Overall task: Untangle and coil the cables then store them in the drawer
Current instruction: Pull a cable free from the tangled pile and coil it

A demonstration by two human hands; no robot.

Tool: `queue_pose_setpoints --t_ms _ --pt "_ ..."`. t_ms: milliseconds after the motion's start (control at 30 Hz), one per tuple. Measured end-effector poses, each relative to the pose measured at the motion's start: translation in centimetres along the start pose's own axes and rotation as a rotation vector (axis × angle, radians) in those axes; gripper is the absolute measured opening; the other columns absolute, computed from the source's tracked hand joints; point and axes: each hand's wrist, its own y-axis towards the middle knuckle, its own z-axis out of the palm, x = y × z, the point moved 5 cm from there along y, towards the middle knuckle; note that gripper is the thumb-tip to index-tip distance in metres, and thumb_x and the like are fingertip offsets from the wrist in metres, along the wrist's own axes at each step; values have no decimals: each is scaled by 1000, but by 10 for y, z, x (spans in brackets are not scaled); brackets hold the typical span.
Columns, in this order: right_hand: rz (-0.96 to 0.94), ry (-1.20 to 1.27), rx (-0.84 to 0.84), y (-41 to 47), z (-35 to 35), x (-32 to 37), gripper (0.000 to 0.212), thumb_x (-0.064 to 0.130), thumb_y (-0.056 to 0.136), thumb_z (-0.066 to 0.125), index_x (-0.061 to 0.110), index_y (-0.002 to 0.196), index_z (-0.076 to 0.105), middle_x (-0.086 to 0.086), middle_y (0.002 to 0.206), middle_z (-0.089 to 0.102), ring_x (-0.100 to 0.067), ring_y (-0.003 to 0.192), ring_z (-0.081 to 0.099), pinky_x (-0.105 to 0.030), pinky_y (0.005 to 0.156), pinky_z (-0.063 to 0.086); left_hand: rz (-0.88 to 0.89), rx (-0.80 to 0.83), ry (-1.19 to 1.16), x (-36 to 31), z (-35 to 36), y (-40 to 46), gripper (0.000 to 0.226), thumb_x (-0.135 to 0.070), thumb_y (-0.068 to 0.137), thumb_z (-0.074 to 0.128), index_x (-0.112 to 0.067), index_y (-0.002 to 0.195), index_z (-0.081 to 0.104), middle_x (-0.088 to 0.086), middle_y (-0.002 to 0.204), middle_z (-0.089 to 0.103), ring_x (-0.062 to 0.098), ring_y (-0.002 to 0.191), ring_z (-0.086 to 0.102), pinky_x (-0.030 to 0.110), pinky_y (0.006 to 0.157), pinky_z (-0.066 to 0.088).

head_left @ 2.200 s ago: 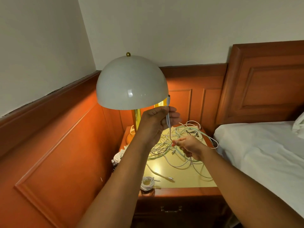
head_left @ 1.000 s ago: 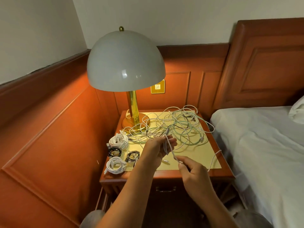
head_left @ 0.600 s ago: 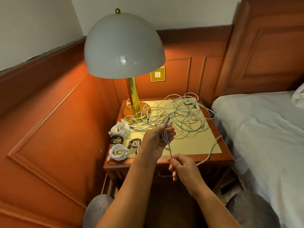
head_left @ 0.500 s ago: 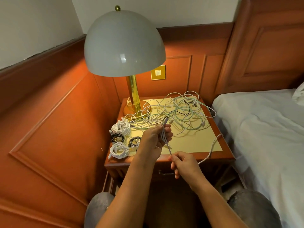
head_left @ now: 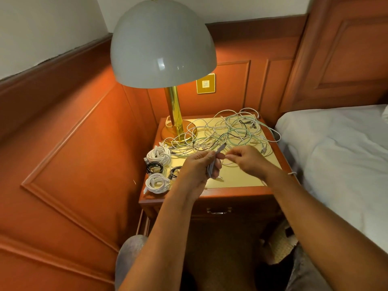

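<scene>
Cable in hand (head_left: 212, 168): white, partly looped into a small bundle, held in the left hand (head_left: 198, 166) above the front of the desk (head_left: 241, 179); one connector end (head_left: 220, 147) sticks up and to the right out of the grip. The right hand (head_left: 246, 159) pinches a thin strand just beside that end.

Tangled cables (head_left: 226, 131): loose heap of white, pale green and a few black leads, spread over the rear and right half of the desk top; one loop hangs past the right edge.

Coiled cables, left front of desk: two white coils (head_left: 159, 154) (head_left: 157, 182), with two smaller black coils (head_left: 155, 167) (head_left: 174, 171) between them.

Drawer (head_left: 219, 211): closed, metal handle, under the desk top.
</scene>
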Motion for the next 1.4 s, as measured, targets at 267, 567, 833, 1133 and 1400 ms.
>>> queue_pose_setpoints --t_ms 267,567,833,1133,1400 --pt "-201 -424 -280 15 -43 55 51 59 71 74 8 75 68 -6 69 65 -20 66 58 -34 62 46 -29 -11 220 0 2 2 27 -11 102 43 7 97 64 12 74 69 18 57 65 21 53 50" --pt "-318 -309 -231 -29 -24 82 12 20 89 68 9 92 74 -3 88 67 -14 78 58 -24 68 42 -87 -168 290 15 -3 19 27 -11 102 45 4 92 65 10 70 69 16 57 66 26 59 52" --pt "-211 97 -218 -84 33 48 36 2 96 50 13 129 60 1 108 64 1 89 56 -4 73 43 -194 -210 -255 12 3 23 21 0 96 43 8 96 63 13 75 71 18 66 70 25 66 58" --pt "-78 376 -241 -94 46 13 28 8 98 52 25 117 63 9 77 62 3 65 55 -14 58 41 -295 -194 -442 2 10 17 34 -4 96 31 8 91 63 15 75 73 23 63 71 30 70 54" --pt "-51 500 -122 -97 57 7 32 40 96 49 14 82 63 7 52 47 -1 46 40 -15 47 35 -198 -178 -472 -31 14 19 32 -6 99 33 6 90 61 11 67 70 19 58 69 25 60 57"
